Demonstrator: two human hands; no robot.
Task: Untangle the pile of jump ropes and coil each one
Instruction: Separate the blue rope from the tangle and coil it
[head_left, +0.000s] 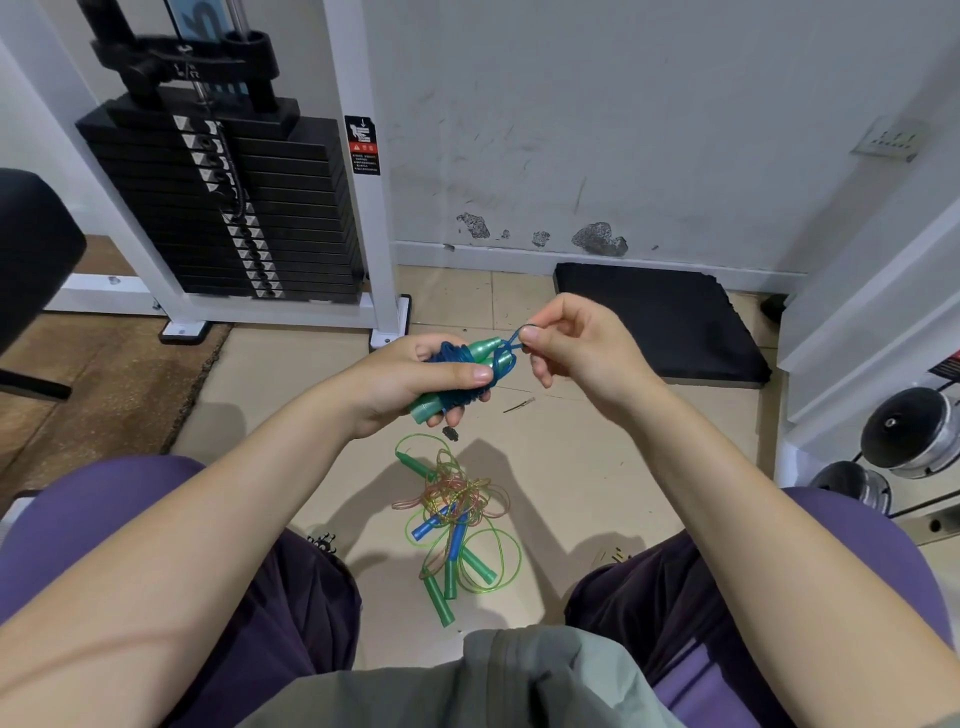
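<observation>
A coiled blue jump rope (460, 364) with green handles sits gripped in the left hand (415, 379), while the right hand (566, 343) pinches its loose end. Below, on the tiled floor (597, 467), a tangled pile of ropes (452, 514) lies between the person's knees.

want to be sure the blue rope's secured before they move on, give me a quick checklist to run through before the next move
1. Coiled blue rope and its green handles held firmly in the left hand: ok.
2. Loose end loop pinched by the right hand: ok.
3. End wrap pulled tight round the bundle: not ok, the loop looks slack.
4. Blue rope free of the pile on the floor: ok, no strand runs down to it.
5. Remaining ropes untangled: not ok, green and pinkish cords cross in a knot.
6. How many ropes are left in the pile: cannot tell.
</observation>
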